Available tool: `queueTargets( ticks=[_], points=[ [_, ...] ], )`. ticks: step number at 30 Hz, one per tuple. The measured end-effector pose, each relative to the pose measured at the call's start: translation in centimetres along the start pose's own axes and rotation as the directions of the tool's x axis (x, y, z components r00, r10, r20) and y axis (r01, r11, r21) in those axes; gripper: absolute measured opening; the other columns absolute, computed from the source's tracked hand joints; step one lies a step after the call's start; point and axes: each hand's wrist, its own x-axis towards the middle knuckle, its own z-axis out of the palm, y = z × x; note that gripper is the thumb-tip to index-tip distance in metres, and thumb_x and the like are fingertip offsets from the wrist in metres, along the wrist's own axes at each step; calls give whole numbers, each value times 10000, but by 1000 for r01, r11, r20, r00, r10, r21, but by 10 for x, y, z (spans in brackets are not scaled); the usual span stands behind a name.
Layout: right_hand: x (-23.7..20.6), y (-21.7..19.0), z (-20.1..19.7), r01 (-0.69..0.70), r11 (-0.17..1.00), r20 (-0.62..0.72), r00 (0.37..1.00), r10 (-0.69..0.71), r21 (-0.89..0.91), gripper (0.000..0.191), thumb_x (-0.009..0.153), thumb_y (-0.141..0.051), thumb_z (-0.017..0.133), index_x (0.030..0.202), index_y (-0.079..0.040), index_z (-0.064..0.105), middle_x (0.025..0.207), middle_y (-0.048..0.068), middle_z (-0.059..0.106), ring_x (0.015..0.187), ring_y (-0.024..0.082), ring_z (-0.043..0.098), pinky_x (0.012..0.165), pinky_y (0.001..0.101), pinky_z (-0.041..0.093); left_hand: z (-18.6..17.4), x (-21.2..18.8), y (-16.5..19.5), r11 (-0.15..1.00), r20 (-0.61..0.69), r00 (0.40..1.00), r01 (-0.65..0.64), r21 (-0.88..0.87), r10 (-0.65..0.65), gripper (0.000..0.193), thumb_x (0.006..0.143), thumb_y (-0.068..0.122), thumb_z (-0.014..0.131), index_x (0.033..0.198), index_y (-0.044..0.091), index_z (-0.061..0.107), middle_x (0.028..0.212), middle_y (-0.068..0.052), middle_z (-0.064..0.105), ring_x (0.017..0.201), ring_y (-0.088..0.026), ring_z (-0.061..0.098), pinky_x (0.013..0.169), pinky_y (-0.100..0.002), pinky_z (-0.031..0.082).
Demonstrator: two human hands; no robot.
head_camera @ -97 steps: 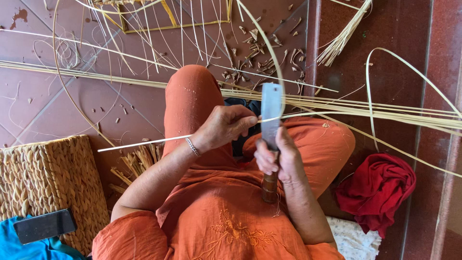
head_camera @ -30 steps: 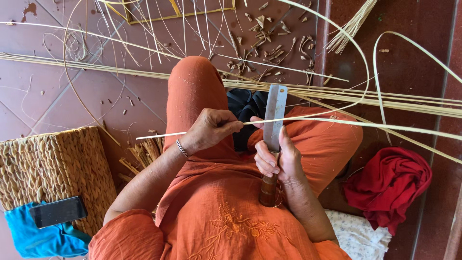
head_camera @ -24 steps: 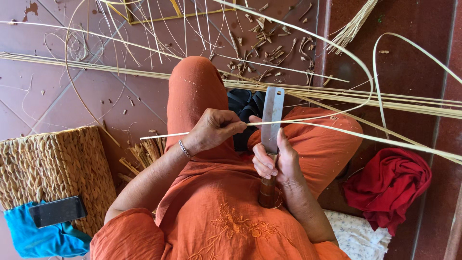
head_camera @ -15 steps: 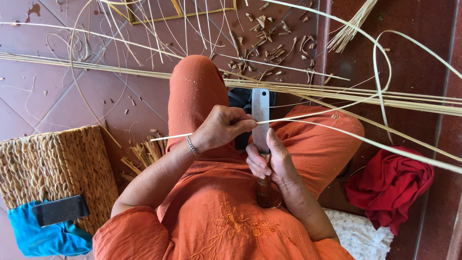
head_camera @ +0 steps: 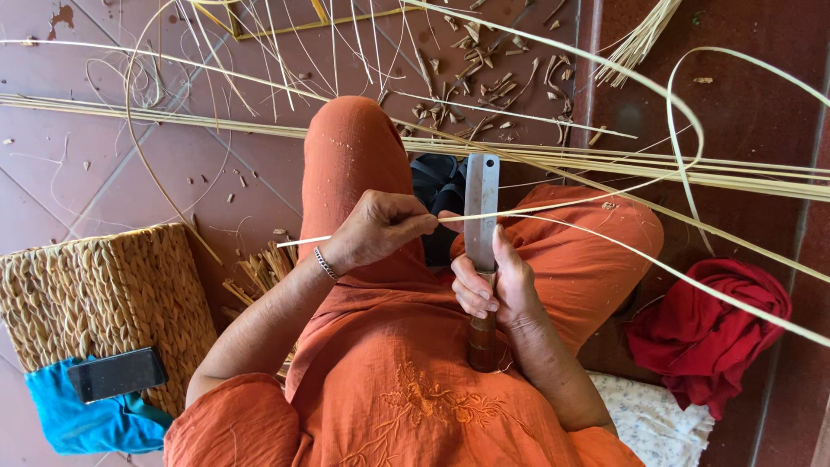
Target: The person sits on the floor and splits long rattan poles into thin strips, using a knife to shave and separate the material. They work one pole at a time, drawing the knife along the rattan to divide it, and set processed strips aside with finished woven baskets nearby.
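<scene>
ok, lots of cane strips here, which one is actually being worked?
The thin strip pinched in the left hand, drawn across the flat blade that the right hand holds upright. The other strips lie loose on the floor.

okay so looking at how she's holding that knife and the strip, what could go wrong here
1. The right hand steadies the knife blade with its thumb on the flat, so a slip could cut it.
2. The left hand pinches the thin cane strip right beside the edge; its fingers are exposed.
3. The long strip could snap or whip back.

The left hand [head_camera: 380, 229] sits mid-frame, fingers pinched together, forearm running toward lower left. The right hand [head_camera: 494, 290] is fisted just below it, thumb raised.
</scene>
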Motion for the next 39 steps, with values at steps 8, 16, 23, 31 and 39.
queueTargets(
  ticks=[8, 16, 23, 31, 39],
  points=[
    [-1, 11, -4, -54, 997, -19, 998, 55, 59, 570, 1140, -560, 277, 1535, -178, 429, 615, 0, 423, 417, 79, 345, 399, 248, 374, 3, 0, 12, 1000, -23, 1000, 9, 26, -8, 170, 959, 203, 745, 928, 46, 802, 619, 0, 571, 590, -17, 431, 483, -262, 381],
    [-1, 10, -6, -68, 994, 51, 997, 64, 88, 575, 1107, -566, 266, 1562, -238, 391, 608, 19, 427, 402, 97, 341, 388, 258, 382, 5, 4, 16, 996, -20, 1000, 19, 91, -18, 208, 953, 243, 758, 887, 48, 786, 617, 2, 634, 577, -16, 487, 479, -259, 419],
    [0, 15, -10, -25, 996, 53, 998, 21, 82, 570, 1135, -539, 260, 1559, -194, 418, 608, -4, 429, 409, 75, 343, 380, 251, 373, 6, 3, 12, 997, -7, 1000, 11, 81, -11, 211, 954, 241, 762, 890, 41, 787, 637, -7, 649, 579, -33, 505, 481, -262, 424],
    [2, 19, -9, 13, 1000, 20, 1000, -14, 20, 491, 1170, -532, 337, 1405, -139, 513, 637, 4, 430, 437, 91, 372, 396, 266, 374, 12, 7, 13, 999, -20, 999, -43, 31, 44, 192, 960, 206, 754, 908, 21, 763, 682, 6, 660, 631, -17, 535, 519, -247, 468],
    [-1, 8, 0, 42, 999, -15, 999, -42, 0, 611, 1097, -527, 331, 1567, -146, 415, 570, -1, 425, 380, 84, 366, 364, 269, 372, -12, 0, 17, 992, 67, 996, 46, 121, -54, 239, 971, 235, 724, 875, 18, 746, 606, -10, 625, 539, -24, 522, 469, -255, 448]
  ],
)
